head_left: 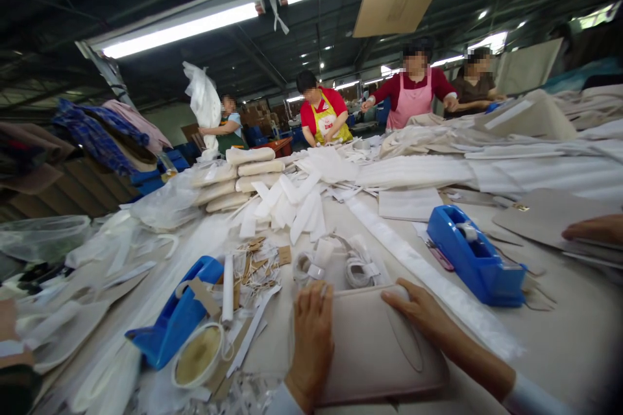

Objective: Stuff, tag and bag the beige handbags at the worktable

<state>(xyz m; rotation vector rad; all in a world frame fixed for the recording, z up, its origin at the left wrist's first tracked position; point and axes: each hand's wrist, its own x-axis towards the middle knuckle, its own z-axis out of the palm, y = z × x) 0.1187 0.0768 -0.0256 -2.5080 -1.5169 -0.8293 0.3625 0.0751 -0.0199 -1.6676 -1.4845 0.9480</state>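
A pale pinkish-beige handbag (374,343) lies flat on the table close in front of me, with a thin curved strap or handle across its right part. My left hand (314,337) is closed over its left edge, the fingers bent together near the top corner. At the upper right corner, my right hand (421,311) grips the rim, with its thumb and fingers around the edge. Just beyond the bag sit rolled light straps (360,269) in clear plastic. The undersides of both hands' grips are hidden.
Blue tape dispensers stand left (180,311) and right (474,256). A round tub (198,355) and a heap of tags (257,266) lie left. White foam pieces (296,201) and stacked wrapped bundles (238,178) are farther back. Co-workers' hands show at the right (591,228) and left edges.
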